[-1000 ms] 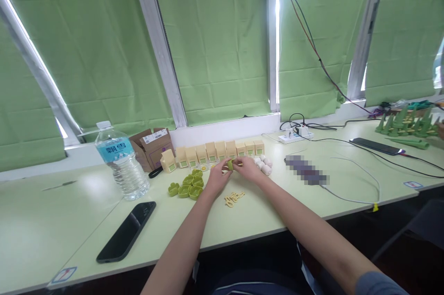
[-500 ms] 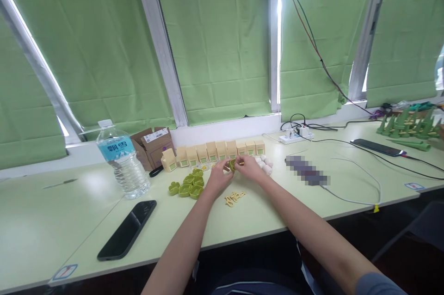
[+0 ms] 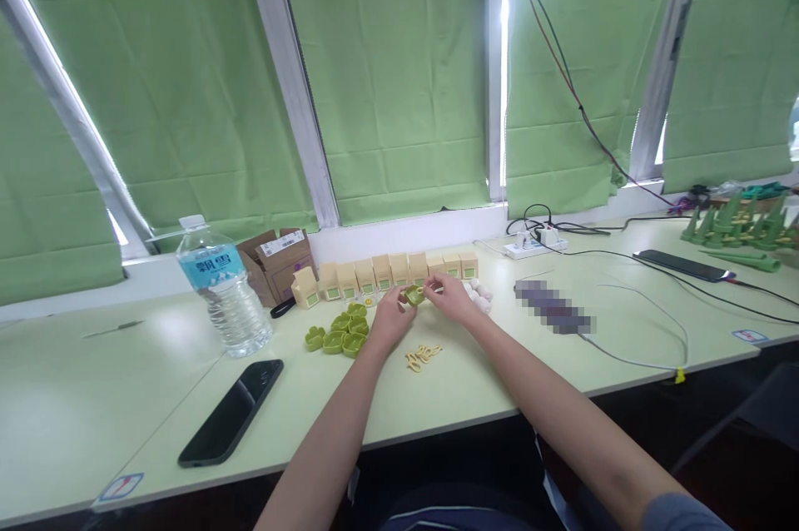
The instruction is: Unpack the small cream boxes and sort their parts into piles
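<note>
My left hand (image 3: pixel 392 316) grips a small green cup-like piece (image 3: pixel 414 295) by its left side, above the table. The fingers of my right hand (image 3: pixel 450 300) are pinched together at the cup's right edge; a pale yellow bit seems to show there, too small to name. Left of my hands lies a cluster of similar green flower-shaped cups (image 3: pixel 334 342). Nearer to me, between my forearms, is a small pile of pale yellow loops (image 3: pixel 423 357). Several white rounded pieces (image 3: pixel 479 295) sit just beyond my right hand.
A row of small beige cartons (image 3: pixel 399 268) stands along the back. To the left are a water bottle (image 3: pixel 234 306), a cardboard box (image 3: pixel 280 269) and a black phone (image 3: pixel 230 413). Rightward lie a power strip (image 3: pixel 535 244), cables, another phone (image 3: pixel 683 265) and green cone-shaped pieces (image 3: pixel 736 223).
The green cup has tilted so that more of its inside shows. My right fingertips have shifted slightly right, along its edge. The camera view has moved a little.
</note>
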`<state>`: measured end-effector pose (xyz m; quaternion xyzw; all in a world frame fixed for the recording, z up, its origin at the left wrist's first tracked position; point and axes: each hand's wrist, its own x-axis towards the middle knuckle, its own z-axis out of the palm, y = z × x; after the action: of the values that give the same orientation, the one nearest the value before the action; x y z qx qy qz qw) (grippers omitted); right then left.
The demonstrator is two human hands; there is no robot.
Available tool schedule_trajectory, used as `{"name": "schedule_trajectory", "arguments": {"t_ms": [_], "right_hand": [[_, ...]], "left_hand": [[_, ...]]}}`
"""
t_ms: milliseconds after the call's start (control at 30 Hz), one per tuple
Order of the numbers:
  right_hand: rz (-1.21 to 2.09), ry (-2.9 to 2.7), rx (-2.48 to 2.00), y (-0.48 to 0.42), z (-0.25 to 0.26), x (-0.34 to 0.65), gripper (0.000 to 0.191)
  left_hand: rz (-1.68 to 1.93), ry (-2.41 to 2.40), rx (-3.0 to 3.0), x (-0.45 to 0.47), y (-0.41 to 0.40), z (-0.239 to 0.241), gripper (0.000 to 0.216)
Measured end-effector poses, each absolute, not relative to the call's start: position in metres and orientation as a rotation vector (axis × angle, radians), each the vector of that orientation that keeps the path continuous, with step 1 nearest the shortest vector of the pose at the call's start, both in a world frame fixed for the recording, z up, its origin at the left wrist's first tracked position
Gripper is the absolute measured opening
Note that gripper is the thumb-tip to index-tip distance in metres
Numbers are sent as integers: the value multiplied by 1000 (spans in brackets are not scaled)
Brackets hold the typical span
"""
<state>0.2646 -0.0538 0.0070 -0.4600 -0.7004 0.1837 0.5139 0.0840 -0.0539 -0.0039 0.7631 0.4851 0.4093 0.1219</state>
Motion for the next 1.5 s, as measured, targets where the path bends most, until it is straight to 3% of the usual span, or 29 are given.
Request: {"name": "schedule_trajectory", "arguments": {"t_ms": [267, 567, 733, 967, 1200, 1500], "right_hand": [[1019, -2252, -842, -73, 9, 262, 16], [885, -2329, -987, -70, 4, 261, 24], [897, -2312, -1012, -71, 0, 259, 25], [884, -2314, -1092, -72, 4, 257, 24], [889, -2318, -1120, -73, 7, 256, 25], [910, -2310, -1134, -74, 8, 257, 25]], "left_hand": [[1273, 1564, 2106, 76, -42, -6, 49], [1297, 1536, 2092, 84, -49, -3, 44], [1384, 1606, 2052, 69, -43, 32, 48], [924, 2004, 2088, -33, -33, 85, 57], [591, 2224, 2107, -94, -22, 65, 36], [405, 2123, 2126, -109, -20, 55, 30]]}}
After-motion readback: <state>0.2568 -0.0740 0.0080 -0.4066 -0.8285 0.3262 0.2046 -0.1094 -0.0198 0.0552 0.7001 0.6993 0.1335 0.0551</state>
